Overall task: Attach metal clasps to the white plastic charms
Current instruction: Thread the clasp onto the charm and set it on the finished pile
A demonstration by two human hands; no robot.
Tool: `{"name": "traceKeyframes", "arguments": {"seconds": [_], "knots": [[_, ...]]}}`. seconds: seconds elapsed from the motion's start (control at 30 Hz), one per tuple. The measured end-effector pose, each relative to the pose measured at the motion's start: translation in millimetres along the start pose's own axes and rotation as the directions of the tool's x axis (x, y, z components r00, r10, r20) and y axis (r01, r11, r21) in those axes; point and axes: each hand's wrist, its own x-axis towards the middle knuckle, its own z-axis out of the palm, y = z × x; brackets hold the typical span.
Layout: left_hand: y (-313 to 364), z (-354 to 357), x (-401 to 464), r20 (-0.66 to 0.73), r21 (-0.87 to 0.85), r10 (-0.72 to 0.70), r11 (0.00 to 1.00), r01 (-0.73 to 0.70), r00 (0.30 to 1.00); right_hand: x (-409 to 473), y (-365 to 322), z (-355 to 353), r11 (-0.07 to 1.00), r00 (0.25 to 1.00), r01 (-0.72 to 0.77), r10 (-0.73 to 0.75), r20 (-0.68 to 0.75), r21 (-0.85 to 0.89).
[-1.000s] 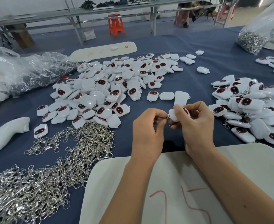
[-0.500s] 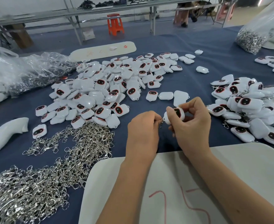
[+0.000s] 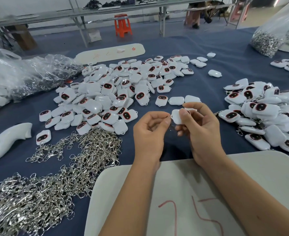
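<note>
A dark blue cloth (image 3: 208, 48) covers the work table. A white board (image 3: 182, 193) with red scrawled marks lies at the near edge, and a long pale board (image 3: 109, 52) sits further back. At the far left rests a white moulded plastic piece (image 3: 5, 141). Beyond the table stands an orange stool (image 3: 123, 24) near metal-framed benches (image 3: 82, 16).

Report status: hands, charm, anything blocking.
Left hand pinches metal clasp at charm's edge. Right hand grips white charm. Nothing blocking.
</note>
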Motion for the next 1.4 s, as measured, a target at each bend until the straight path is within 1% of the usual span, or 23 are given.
{"name": "traceKeyframes", "arguments": {"seconds": [0.07, 0.13, 0.2, 0.27, 0.33, 0.4, 0.47, 0.53, 0.63, 0.67, 0.7, 0.73, 0.77, 0.8, 0.83, 0.9, 0.97, 1.0, 1.07, 1.13, 1.2, 1.3, 1.4], "knots": [[0, 3, -3, -0.015, -0.113, -0.098, 0.989, 0.096, 0.995, 1, 0, -1, 0.999, 1.0, -0.026, 0.026, 0.006, 0.047], [0, 3, -4, -0.069, -0.109, -0.12, 0.988, 0.112, 0.99, 2, 1, -2, 0.997, 0.999, -0.05, 0.05, 0.0, 0.063], [1, 1, -3, -0.119, 0.024, -0.041, 0.999, 0.044, 0.992, 3, 2, -3, 0.996, 0.998, -0.069, 0.069, 0.005, 0.057], [2, -4, -1, -0.114, 0.245, 0.093, 0.967, -0.063, 0.989, 3, 2, -3, 0.996, 0.997, -0.076, 0.075, 0.017, 0.046], [5, -7, -1, -0.063, 0.427, 0.196, 0.892, -0.151, 0.979, 2, 2, -3, 0.998, 0.997, -0.063, 0.062, 0.036, 0.013], [5, -10, -1, 0.01, 0.555, 0.281, 0.797, -0.239, 0.96, 1, 1, -3, 0.998, 0.998, -0.038, 0.04, 0.048, -0.042], [4, -12, -1, 0.094, 0.657, 0.33, 0.688, -0.307, 0.939, -1, 0, -1, 0.995, 0.998, 0.001, 0.006, 0.07, -0.101], [2, -11, 1, 0.155, 0.725, 0.324, 0.604, -0.33, 0.933, -3, 0, -1, 0.982, 0.995, 0.052, -0.035, 0.099, -0.181], [1, -10, 0, 0.207, 0.788, 0.269, 0.524, -0.324, 0.941, -4, 0, 0, 0.936, 0.984, 0.142, -0.098, 0.148, -0.322], [1, -10, -1, 0.195, 0.778, 0.275, 0.541, -0.319, 0.941, -4, 0, 0, 0.937, 0.984, 0.141, -0.098, 0.147, -0.319], [0, -12, -2, 0.147, 0.731, 0.289, 0.613, -0.301, 0.946, -3, 0, -1, 0.954, 0.988, 0.117, -0.083, 0.132, -0.275], [0, -13, -2, 0.075, 0.642, 0.29, 0.718, -0.269, 0.954, -2, 0, -2, 0.976, 0.992, 0.076, -0.053, 0.114, -0.205], [0, -13, -2, 0.009, 0.522, 0.26, 0.822, -0.226, 0.966, -1, -1, -2, 0.99, 0.995, 0.034, -0.021, 0.1, -0.137], [1, -12, -1, -0.028, 0.402, 0.195, 0.9, -0.167, 0.98, 0, -1, -3, 0.996, 0.995, 0.001, 0.007, 0.096, -0.084], [1, -10, -1, -0.036, 0.299, 0.111, 0.949, -0.095, 0.993, 1, -1, -4, 0.999, 0.994, -0.023, 0.027, 0.101, -0.047], [-1, -5, -1, -0.003, 0.115, -0.066, 0.991, 0.066, 0.998, 2, -2, -4, 0.999, 0.993, -0.049, 0.048, 0.112, 0.007], [-2, -2, -1, 0.067, -0.064, -0.194, 0.978, 0.198, 0.979, 3, -2, -4, 0.996, 0.992, -0.067, 0.06, 0.11, 0.062], [-2, -1, -1, 0.088, -0.117, -0.223, 0.966, 0.232, 0.971, 3, -2, -4, 0.993, 0.991, -0.081, 0.071, 0.113, 0.082], [-3, 0, -1, 0.091, -0.183, -0.241, 0.95, 0.254, 0.966, 5, -1, -5, 0.989, 0.987, -0.108, 0.094, 0.129, 0.104], [-3, 1, 0, 0.061, -0.215, -0.244, 0.944, 0.252, 0.968, 6, 2, -7, 0.986, 0.982, -0.126, 0.11, 0.151, 0.106], [-4, 2, 1, 0.03, -0.182, -0.233, 0.955, 0.234, 0.972, 6, 3, -7, 0.986, 0.98, -0.132, 0.116, 0.16, 0.098], [-6, 1, 4, -0.04, 0.003, -0.128, 0.992, 0.128, 0.991, 7, 4, -8, 0.984, 0.977, -0.139, 0.117, 0.178, 0.113], [-6, -5, 6, -0.053, 0.256, 0.057, 0.966, -0.042, 0.997, 8, 5, -9, 0.979, 0.97, -0.153, 0.124, 0.207, 0.132]]}}
